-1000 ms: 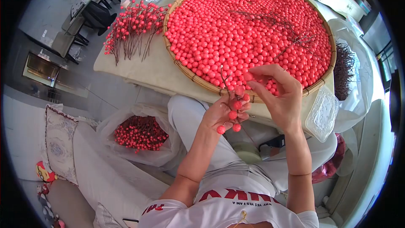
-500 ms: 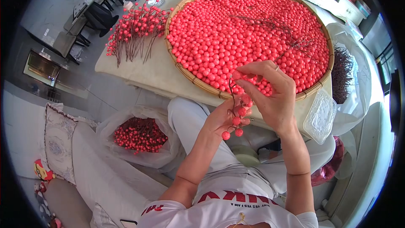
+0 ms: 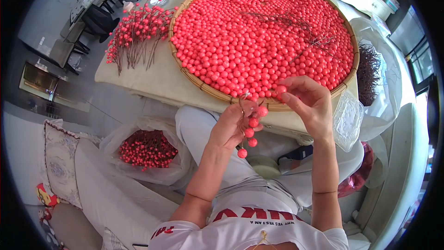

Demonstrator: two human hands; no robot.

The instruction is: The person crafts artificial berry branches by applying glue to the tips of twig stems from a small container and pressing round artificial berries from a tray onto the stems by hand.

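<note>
A berry stem is held upright in the left hand, whose grip is closed around it just off the near edge of the worktop; several red berries are borne down its length. A single berry is pinched between thumb and forefinger of the right hand, near the stem's upper end but apart from it. How the right hand's other fingers are placed cannot be told clearly. Most of the worktop is covered by a round basket, filled with loose berries, on which bare twigs are laid. Toward the worktop's left edge, berried sprigs are gathered; at its near right corner, a clear plastic pack is seen.
</note>
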